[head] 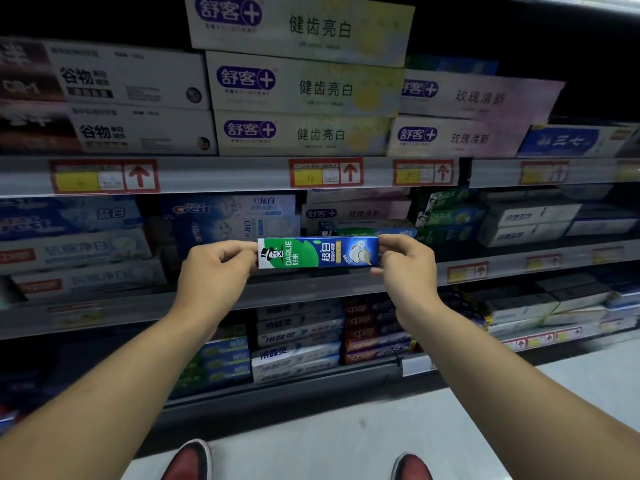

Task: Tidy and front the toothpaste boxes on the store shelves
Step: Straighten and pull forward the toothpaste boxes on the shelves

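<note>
- Two hands hold one green and blue cardboard Darlie toothpaste box [318, 252] level, in front of the middle shelf's grey front edge [311, 289].
- Left hand [216, 268] pinches the box's green end.
- Right hand [407, 268] pinches its blue end.
- More Darlie boxes [446, 216] lie stacked behind, to the right.

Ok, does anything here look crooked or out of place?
The top yellow box on the upper shelf sits skewed, overhanging its stack. The green-blue box is off-shelf, held by left hand and right hand.
</note>
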Demonstrator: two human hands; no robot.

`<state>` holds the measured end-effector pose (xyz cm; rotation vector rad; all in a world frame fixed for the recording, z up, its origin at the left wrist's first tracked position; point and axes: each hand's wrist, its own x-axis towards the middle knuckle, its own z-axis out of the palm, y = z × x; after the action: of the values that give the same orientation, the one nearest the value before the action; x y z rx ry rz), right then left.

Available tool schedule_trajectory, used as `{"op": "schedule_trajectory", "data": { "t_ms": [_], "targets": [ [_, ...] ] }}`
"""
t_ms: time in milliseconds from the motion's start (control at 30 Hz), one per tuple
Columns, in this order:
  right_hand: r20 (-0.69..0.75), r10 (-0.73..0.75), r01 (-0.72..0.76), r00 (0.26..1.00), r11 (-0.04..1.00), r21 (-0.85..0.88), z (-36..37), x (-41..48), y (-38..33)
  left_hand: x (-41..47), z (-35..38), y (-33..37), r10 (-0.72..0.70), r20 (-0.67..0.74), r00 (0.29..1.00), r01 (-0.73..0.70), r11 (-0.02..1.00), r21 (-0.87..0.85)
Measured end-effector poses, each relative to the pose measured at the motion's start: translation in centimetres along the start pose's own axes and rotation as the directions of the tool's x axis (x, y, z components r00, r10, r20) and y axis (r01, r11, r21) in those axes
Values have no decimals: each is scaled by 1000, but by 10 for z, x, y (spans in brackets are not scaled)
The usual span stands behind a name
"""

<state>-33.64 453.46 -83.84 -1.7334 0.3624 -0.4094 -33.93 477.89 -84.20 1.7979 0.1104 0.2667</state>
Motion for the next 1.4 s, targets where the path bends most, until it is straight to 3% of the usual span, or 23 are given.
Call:
{"op": "schedule_trajectory", "data": {
  "t_ms": [267, 533, 733, 1067, 1267, 1400],
  "targets": [
    [-22, -11, 12, 1000, 998, 56, -9, 0, -7, 1, 12, 15, 71, -66, 995, -71, 997, -6],
    [32, -132, 126, 991, 984, 129, 27, -21, -35, -2, -26, 17, 209, -276, 938, -219, 976, -6],
    [105, -275, 256, 956, 952, 166, 88, -49, -61, -4, -87, 20, 237, -525, 818, -289, 957, -19],
    [228, -411, 342, 883, 894, 288, 179, -106, -90, -13, -196, 13, 249, -740, 625, -369, 929, 1],
    [325, -538, 420, 778, 829, 369, 213, -140, -106, -13, -247, 3, 210, -840, 499, -398, 917, -7],
    [346, -616, 474, 708, 777, 414, 232, -156, -117, -14, -273, -1, 184, -869, 459, -403, 915, -20]
  ]
}}
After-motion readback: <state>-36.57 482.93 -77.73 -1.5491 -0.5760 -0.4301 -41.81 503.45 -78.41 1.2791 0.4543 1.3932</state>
